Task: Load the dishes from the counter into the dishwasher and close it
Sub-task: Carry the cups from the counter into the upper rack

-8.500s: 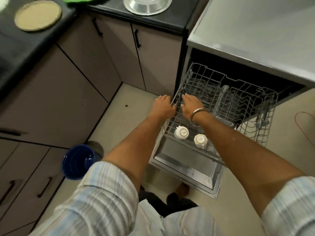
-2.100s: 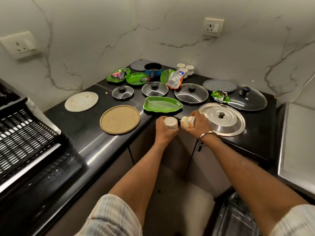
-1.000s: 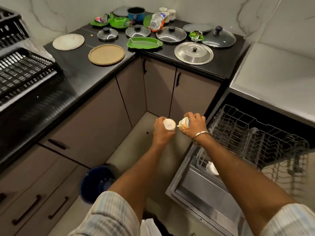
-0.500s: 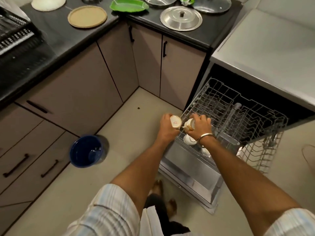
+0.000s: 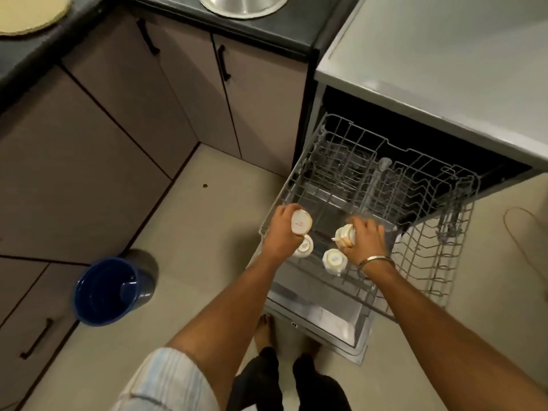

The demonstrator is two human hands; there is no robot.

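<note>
Dishwasher (image 5: pixel 444 69) stands at right, grey top, door (image 5: pixel 320 318) dropped flat toward the person's feet. Upper wire rack (image 5: pixel 370 185) pulled out over the door; a second wire basket section (image 5: pixel 430 250) hangs at its right end.

Dark counter (image 5: pixel 267 28) runs across the top left corner above taupe cabinets (image 5: pixel 103 137) with black handles. On it, partly cut by the frame edge: a steel lid (image 5: pixel 243 5) and a tan round plate (image 5: pixel 26 13).

Blue bucket (image 5: pixel 109 287) on the tiled floor (image 5: pixel 189 232), just beside the lower drawers at left.

Both arms reach forward over the rack's front edge, striped sleeves rolled up.

Left hand (image 5: pixel 283 229) curled round a small white cup (image 5: pixel 301 222), base tilted up toward the camera, held above the rack's front left corner.

Right hand (image 5: pixel 366 237), metal bangle (image 5: pixel 376 261) at the wrist, fingers closed round another small cup (image 5: pixel 345 235), tipped sideways low in the rack; whether it touches the wires cannot be told.

Two white cups already in the rack, upside down: one (image 5: pixel 305 247) just under the left hand, one (image 5: pixel 334 260) just below the right hand's cup.
</note>
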